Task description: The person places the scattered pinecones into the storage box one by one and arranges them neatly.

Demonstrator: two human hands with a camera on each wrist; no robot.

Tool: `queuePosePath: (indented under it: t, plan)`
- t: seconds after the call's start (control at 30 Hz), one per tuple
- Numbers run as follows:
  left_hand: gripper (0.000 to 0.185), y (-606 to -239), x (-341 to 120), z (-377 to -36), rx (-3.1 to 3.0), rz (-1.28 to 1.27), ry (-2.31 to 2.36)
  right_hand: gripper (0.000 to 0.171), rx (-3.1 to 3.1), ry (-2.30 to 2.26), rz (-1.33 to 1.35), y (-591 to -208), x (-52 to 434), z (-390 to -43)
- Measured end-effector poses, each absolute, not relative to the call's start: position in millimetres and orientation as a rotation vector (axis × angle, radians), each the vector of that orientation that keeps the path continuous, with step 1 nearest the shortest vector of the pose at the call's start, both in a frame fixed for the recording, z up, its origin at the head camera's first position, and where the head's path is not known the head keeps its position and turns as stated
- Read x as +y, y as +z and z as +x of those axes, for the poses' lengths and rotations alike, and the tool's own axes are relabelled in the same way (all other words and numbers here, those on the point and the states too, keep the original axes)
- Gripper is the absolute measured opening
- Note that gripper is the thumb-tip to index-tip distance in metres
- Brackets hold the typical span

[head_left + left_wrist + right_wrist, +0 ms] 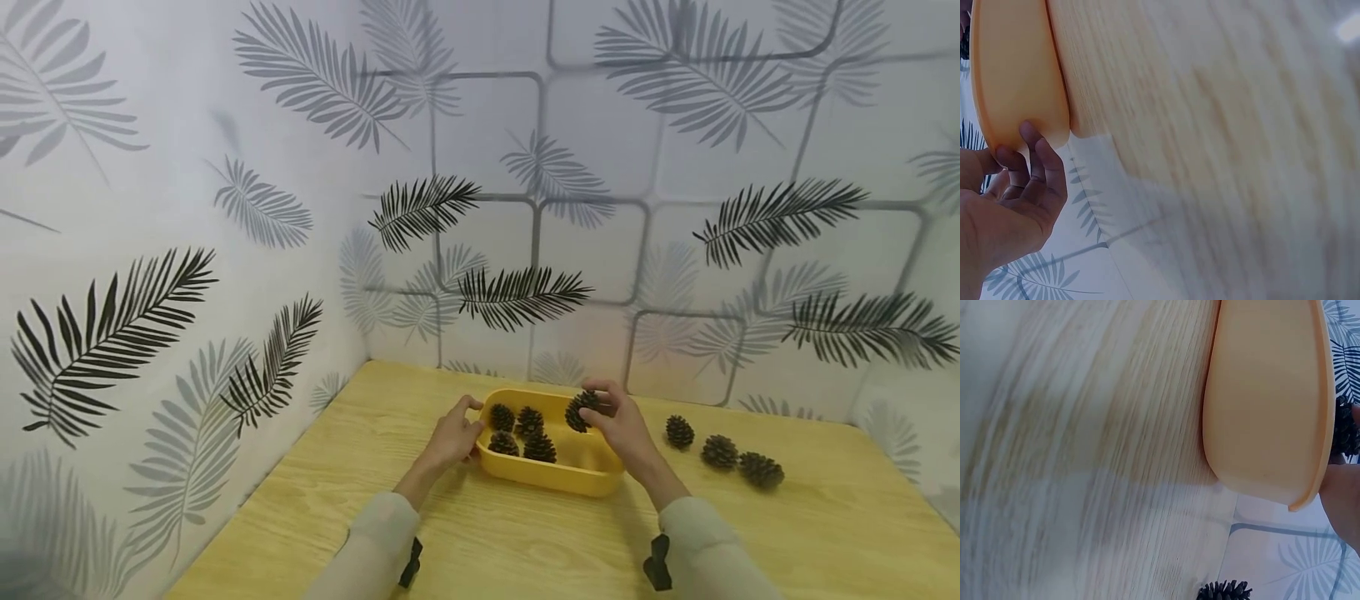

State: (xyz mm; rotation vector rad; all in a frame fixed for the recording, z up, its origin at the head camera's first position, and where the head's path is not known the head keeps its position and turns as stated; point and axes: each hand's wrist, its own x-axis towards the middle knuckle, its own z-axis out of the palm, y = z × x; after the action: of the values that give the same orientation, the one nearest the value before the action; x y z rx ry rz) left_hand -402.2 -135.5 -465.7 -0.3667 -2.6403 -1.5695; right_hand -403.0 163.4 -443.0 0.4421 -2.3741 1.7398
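A yellow plastic basin [551, 476] stands on the table, with several dark pine cones [539, 448] in its left half. At its left end my left hand [454, 433] grips the rim. The left wrist view shows the curled fingers of that hand [1022, 194] against the outer wall of the basin [1019, 75]. Over the right part of the basin, my right hand [621, 421] pinches a pine cone [580, 412] between thumb and fingers. In the right wrist view this pine cone [1344, 428] shows just past the rim, and most of the hand is out of frame.
On the table to the right of the basin lie three more pine cones [719, 452] in a slanting row. The wood-grain table [517, 542] meets a leaf-patterned wall covering [585, 250] behind and at the left.
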Motion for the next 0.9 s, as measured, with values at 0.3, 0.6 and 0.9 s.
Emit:
queuePosePath:
  t: [0.3,0.6,0.9]
  plan:
    - [0.035,-462,-134,-397,-2.639,-0.388,-1.571,0.041,-2.429,1.695,0.402,-448,155,-411]
    - [0.036,-461,-136,-397,-2.642,-0.382,-1.558,0.038,-2.453,1.672,0.383,-448,147,-416]
    - [0.036,-461,-137,-396,-2.631,-0.388,-1.558,0.038,-2.534,1.553,0.407,-457,145,-425]
